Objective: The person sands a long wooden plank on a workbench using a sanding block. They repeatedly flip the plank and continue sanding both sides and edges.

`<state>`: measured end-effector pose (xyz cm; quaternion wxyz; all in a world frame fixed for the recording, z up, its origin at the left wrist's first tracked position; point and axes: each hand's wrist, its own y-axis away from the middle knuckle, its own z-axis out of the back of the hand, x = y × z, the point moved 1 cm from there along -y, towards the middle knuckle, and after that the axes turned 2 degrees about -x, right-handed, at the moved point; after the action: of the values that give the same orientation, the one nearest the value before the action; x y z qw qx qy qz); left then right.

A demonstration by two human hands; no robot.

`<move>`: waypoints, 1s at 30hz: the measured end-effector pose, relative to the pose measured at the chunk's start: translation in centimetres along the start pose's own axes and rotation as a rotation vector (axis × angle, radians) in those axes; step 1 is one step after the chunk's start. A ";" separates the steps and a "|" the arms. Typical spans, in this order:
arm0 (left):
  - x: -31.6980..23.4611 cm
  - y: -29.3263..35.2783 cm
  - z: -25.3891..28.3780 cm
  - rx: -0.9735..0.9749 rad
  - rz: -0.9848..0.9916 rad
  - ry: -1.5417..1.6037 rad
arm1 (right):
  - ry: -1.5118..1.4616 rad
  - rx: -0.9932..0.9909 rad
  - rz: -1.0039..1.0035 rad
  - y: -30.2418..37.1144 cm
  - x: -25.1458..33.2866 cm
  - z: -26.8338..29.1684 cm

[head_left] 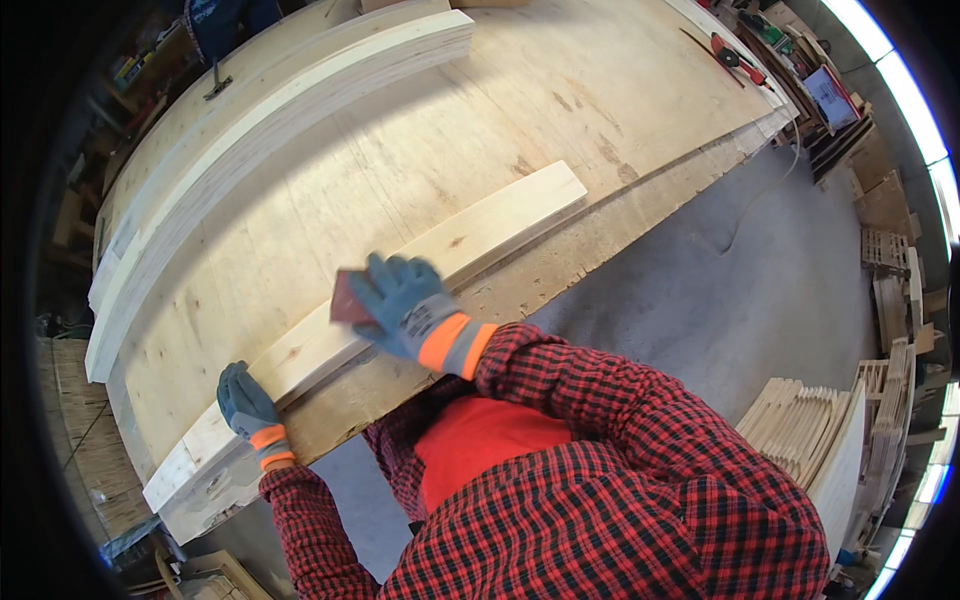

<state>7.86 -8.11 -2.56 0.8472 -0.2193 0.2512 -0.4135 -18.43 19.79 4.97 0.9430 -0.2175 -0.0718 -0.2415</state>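
A long pale wooden board (500, 222) lies along the near edge of the worktable, reaching from the lower left toward the upper right. My right hand (405, 305), in a grey-blue glove with an orange cuff, presses a reddish-brown piece of sandpaper (348, 297) onto the board's top near its middle. Some motion blur softens those fingers, and part of the sandpaper is hidden beneath them. Farther left, my left hand (247, 402), gloved alike, grips the board with its fingers over the top face. The underside of that grip is hidden.
Stacked curved wooden beams (270, 130) stretch across the far left of the plywood tabletop (330, 200). A red-and-black power tool (738, 62) rests at the far right corner, with a cable (765, 185) hanging down. Slatted wooden pieces (795, 425) stand on the right. A clamp (217, 85) sits at the far edge.
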 end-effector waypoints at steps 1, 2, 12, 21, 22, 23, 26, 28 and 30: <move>0.0 0.0 0.0 0.003 0.000 -0.003 | -0.064 0.140 0.041 -0.9 0.9 0.4; -0.1 -0.1 0.1 0.009 0.000 -0.003 | -0.068 0.180 0.064 -1.1 0.1 1.4; -0.4 0.3 0.1 -0.018 0.013 -0.006 | 0.600 0.144 -0.724 0.0 -20.5 7.0; -0.5 0.0 0.2 -0.004 0.012 -0.006 | 0.187 0.322 -0.249 -1.0 -8.2 4.1; -0.6 0.0 0.3 -0.005 0.005 -0.010 | 0.172 0.326 -0.384 -0.9 -11.0 4.9; -0.7 0.0 0.3 -0.009 0.003 0.005 | 0.159 0.273 -0.492 -0.8 -14.4 5.9; -0.9 0.0 0.6 -0.010 0.000 0.011 | 0.442 0.180 -0.684 1.5 -22.5 8.4; -1.0 0.1 0.6 -0.013 0.016 -0.003 | 0.604 0.088 -0.731 2.3 -23.7 7.9; -1.0 0.1 0.5 -0.027 0.027 0.004 | 0.556 -0.024 -0.613 2.7 -20.1 5.6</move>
<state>7.66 -7.13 -1.99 0.8493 -0.2264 0.2611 -0.3990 -34.80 32.92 4.18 0.8083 -0.1234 0.1272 -0.5615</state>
